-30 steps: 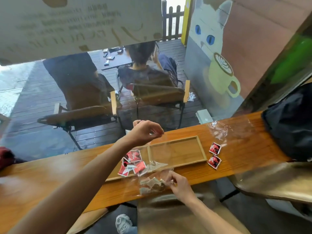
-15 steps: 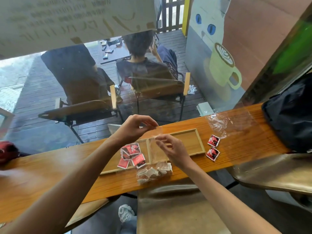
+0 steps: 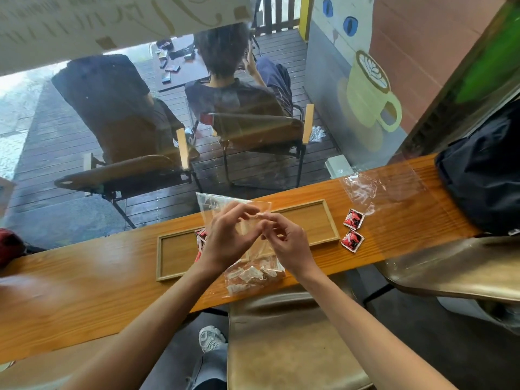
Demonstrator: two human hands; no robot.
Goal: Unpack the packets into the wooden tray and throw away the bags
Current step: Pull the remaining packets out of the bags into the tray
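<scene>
A long wooden tray (image 3: 332, 220) with two compartments lies on the wooden counter (image 3: 84, 285). My left hand (image 3: 228, 237) and my right hand (image 3: 284, 243) meet above its middle, both pinching an empty clear plastic bag (image 3: 213, 205) that stands up behind my fingers. Red packets (image 3: 200, 237) lie in the left compartment, mostly hidden by my left hand. A clear bag of white packets (image 3: 253, 275) rests at the counter's near edge, under my wrists. Two red packets (image 3: 353, 219) lie on the counter right of the tray.
A crumpled empty clear bag (image 3: 363, 187) lies at the back right of the counter, beside a dark backpack (image 3: 484, 175). Brown stool seats (image 3: 284, 342) stand below the counter's near edge. Beyond the window glass, a person sits among chairs (image 3: 253, 130) on a deck.
My right hand left the bag of white packets, rose and joined my left hand on the empty clear bag. The view has tilted and shifted so the tray sits more central.
</scene>
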